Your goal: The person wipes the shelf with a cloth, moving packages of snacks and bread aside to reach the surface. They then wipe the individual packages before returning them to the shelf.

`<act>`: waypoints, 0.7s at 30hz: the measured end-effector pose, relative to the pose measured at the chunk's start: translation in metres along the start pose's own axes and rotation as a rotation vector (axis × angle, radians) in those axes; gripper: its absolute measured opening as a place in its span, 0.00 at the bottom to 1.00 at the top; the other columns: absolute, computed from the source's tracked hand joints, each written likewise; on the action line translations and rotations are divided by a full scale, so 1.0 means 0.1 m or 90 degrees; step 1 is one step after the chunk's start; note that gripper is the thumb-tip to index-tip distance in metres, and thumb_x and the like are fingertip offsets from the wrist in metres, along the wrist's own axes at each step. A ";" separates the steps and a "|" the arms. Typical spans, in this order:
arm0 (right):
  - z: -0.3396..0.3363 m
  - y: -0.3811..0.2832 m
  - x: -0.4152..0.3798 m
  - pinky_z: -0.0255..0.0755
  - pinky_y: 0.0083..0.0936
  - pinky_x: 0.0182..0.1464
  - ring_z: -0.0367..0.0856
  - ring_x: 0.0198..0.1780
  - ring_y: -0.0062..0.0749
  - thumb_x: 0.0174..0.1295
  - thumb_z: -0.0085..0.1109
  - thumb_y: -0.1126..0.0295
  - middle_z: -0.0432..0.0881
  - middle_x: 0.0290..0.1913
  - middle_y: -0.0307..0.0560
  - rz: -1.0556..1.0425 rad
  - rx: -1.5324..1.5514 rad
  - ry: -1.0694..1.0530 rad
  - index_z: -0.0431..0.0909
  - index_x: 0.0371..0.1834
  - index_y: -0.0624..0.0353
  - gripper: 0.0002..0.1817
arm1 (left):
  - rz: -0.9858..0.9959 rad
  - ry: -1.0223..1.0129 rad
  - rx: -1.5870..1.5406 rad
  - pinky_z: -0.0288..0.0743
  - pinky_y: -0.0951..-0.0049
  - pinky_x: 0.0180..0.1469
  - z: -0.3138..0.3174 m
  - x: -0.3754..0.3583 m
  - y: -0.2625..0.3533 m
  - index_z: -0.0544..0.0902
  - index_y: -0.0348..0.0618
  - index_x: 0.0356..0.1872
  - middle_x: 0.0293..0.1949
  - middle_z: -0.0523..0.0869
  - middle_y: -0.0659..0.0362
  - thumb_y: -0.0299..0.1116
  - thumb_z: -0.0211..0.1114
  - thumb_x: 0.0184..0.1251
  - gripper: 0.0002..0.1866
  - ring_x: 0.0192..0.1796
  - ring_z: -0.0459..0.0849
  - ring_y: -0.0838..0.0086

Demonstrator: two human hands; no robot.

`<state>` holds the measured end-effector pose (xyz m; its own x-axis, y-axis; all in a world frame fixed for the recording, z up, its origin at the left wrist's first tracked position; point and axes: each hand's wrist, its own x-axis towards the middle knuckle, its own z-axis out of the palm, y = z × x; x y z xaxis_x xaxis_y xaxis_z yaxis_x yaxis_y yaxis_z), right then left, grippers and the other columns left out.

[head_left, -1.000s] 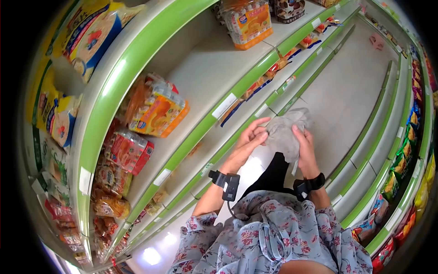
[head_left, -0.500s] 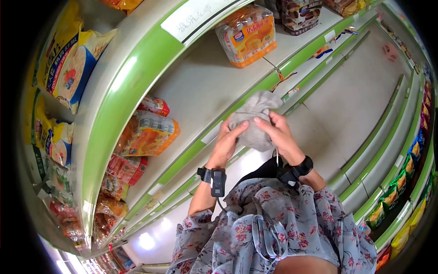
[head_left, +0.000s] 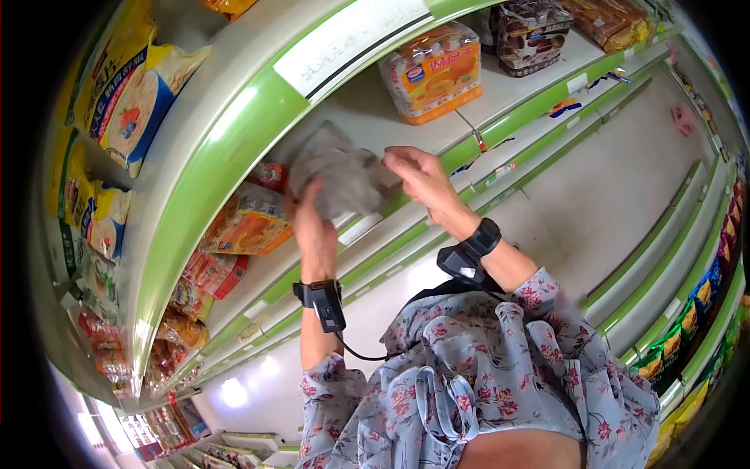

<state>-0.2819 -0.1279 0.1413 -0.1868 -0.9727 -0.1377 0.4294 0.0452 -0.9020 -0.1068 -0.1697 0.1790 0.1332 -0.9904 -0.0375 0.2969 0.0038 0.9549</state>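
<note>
A grey cloth, blurred by motion, is bunched over the upper shelf board. My left hand grips it from its near side, the fingers partly hidden behind the fabric. My right hand is at the cloth's right edge with its fingers curled together; whether they pinch a corner of it I cannot make out. Just left of the cloth sits an orange-and-clear bread pack. Beyond it, farther along the same shelf, stands another orange bread pack.
A brown-patterned pack stands at the back of the shelf. Red-wrapped packs line its left part. Yellow oatmeal bags fill the shelf above. A green shelf edge curves close to my left hand. Snack bags stand across the aisle.
Both hands and the cloth have moved left, from above the aisle to the shelf. My hands have spread apart, the cloth now mostly in the left one.
</note>
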 end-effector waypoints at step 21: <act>-1.92 -0.03 -0.47 0.49 0.11 0.18 0.59 0.18 0.08 0.66 0.55 0.67 0.83 0.37 0.39 0.015 0.082 0.364 0.80 0.40 0.61 0.09 | 0.311 -0.529 0.944 0.66 0.60 0.63 0.74 2.47 -1.13 0.70 0.42 0.64 0.62 0.74 0.47 0.52 0.59 0.61 0.34 0.63 0.73 0.53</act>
<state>-0.4443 -0.0390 0.0717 -0.6071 -0.6933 -0.3882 0.5367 0.0025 -0.8438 -0.1778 -0.4250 0.0837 -0.6712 -0.7412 0.0016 -0.7095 0.6431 0.2881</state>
